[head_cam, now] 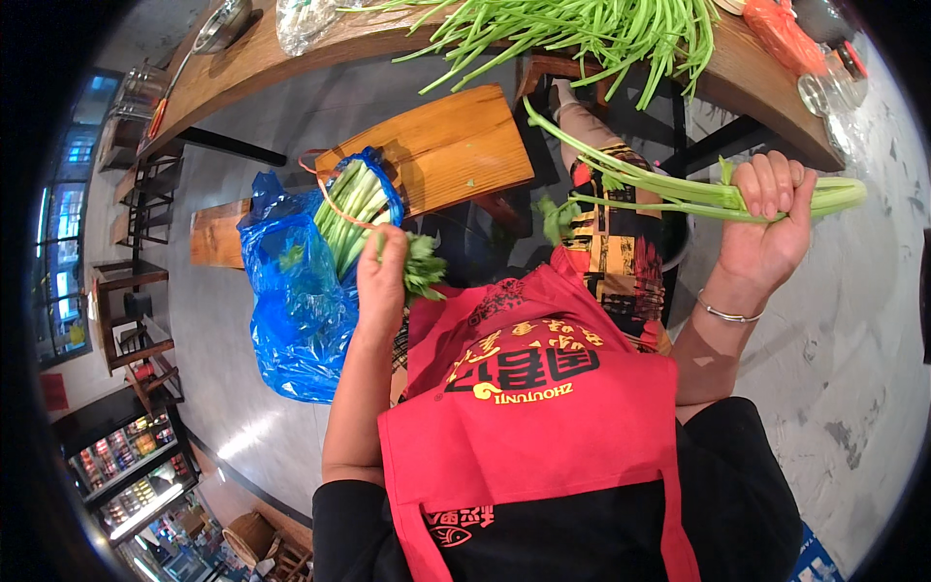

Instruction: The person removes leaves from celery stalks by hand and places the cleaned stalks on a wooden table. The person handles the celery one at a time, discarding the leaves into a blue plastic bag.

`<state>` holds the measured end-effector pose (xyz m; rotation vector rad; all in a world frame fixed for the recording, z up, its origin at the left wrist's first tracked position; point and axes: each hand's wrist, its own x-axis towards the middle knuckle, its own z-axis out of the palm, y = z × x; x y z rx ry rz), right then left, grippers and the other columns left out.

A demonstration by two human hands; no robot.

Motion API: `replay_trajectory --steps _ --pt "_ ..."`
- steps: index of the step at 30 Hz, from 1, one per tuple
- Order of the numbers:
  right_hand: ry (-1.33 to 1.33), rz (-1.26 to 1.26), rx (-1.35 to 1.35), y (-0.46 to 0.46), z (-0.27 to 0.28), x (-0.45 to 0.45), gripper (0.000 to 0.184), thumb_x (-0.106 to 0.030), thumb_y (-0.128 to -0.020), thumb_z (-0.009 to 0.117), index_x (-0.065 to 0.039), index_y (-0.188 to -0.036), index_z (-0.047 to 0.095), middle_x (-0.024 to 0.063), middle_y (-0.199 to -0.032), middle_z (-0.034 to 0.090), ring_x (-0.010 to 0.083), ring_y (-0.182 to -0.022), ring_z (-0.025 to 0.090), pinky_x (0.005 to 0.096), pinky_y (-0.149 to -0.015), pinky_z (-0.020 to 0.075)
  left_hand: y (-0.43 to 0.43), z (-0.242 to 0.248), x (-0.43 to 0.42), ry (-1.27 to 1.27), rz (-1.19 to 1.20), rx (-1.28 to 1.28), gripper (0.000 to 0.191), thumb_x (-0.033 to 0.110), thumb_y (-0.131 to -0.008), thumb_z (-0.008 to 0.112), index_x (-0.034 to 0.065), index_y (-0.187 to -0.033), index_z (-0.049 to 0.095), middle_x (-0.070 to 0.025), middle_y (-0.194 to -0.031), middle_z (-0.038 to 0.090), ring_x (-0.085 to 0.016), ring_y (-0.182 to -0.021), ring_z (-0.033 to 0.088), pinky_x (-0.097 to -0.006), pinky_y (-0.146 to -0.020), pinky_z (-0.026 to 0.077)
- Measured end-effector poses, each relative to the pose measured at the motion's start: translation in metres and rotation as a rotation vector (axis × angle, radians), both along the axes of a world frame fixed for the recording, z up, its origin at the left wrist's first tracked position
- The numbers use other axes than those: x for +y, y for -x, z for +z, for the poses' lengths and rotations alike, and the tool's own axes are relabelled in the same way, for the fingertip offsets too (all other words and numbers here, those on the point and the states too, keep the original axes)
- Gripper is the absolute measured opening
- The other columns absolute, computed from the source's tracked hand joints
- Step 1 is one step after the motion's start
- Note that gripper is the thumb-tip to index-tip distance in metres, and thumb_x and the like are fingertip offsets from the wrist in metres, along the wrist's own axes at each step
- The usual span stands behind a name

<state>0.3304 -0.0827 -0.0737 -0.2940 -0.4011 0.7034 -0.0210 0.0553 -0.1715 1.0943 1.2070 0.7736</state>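
Note:
My right hand (772,193) is raised at the right, its fingers wrapped around a celery bunch (676,190). The thick end juts out past my fist, and the thin stalks reach left over my knee, with a leafy sprig (558,218) hanging. My left hand (384,269) is closed around leafy celery tops (423,268), which poke out on its right side. Just beyond it, a bundle of pale green stalks (356,204) lies in an opened blue plastic bag (298,305). An orange-pink strip (331,193) crosses that bundle.
The bag rests against a wooden bench (451,149). Ahead stands a wooden table (378,40) bearing a heap of thin green stalks (582,36), a metal ladle (222,25), a clear bag (309,25), a red plastic bag (782,36) and a glass jar (836,84). A grey wall (829,313) is at right.

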Motion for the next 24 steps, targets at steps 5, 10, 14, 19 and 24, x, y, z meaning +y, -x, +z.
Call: replay_trajectory --steps 5,10,14,19,24 --pt "0.018 0.091 0.055 0.014 -0.018 0.011 0.029 -0.025 -0.109 0.041 -0.008 -0.086 0.047 -0.0019 -0.069 0.038 0.0090 -0.058 0.034 0.0251 -0.055 0.0322 -0.033 0.003 -0.020 -0.406 -0.400 0.030 0.010 0.006 -0.094 0.068 0.0055 -0.100 0.060 0.0036 -0.084 0.054 -0.005 -0.074 0.049 -0.0221 -0.063 0.043" --pt "0.043 0.105 0.048 0.018 -0.016 0.014 0.031 -0.026 -0.110 0.038 -0.009 -0.085 0.046 -0.0024 -0.068 0.038 0.0085 -0.057 0.034 0.0249 -0.054 0.0319 -0.058 0.011 -0.034 -0.047 -0.820 -0.026 0.023 0.011 -0.093 0.071 0.0022 -0.113 0.064 -0.0022 -0.097 0.067 -0.009 -0.091 0.063 -0.0265 -0.079 0.052" --pt "0.075 0.084 0.025 0.016 -0.015 0.010 0.032 -0.027 -0.110 0.039 -0.011 -0.083 0.046 -0.0034 -0.068 0.036 0.0074 -0.057 0.032 0.0244 -0.054 0.0304 -0.059 0.002 -0.039 -0.302 -0.909 0.079 0.011 0.012 -0.096 0.063 0.0011 -0.099 0.066 -0.0107 -0.093 0.067 -0.023 -0.090 0.066 -0.0330 -0.082 0.051" --pt "0.116 0.079 0.068 0.017 -0.019 0.012 0.033 -0.031 -0.108 0.045 -0.012 -0.081 0.046 -0.0045 -0.066 0.033 0.0074 -0.055 0.031 0.0246 -0.052 0.0290 -0.049 -0.004 -0.036 -0.205 -0.780 0.133 0.010 0.010 -0.095 0.060 0.0014 -0.095 0.066 -0.0108 -0.090 0.066 -0.024 -0.087 0.066 -0.0328 -0.080 0.051" --pt "0.169 0.130 0.095 0.027 -0.020 0.015 0.031 -0.031 -0.108 0.045 -0.011 -0.084 0.047 -0.0041 -0.067 0.034 0.0075 -0.053 0.030 0.0241 -0.050 0.0293 -0.047 -0.008 -0.036 -0.462 -0.569 0.297 0.005 0.006 -0.089 0.062 0.0015 -0.087 0.062 -0.0095 -0.080 0.063 -0.022 -0.074 0.062 -0.0317 -0.071 0.050"
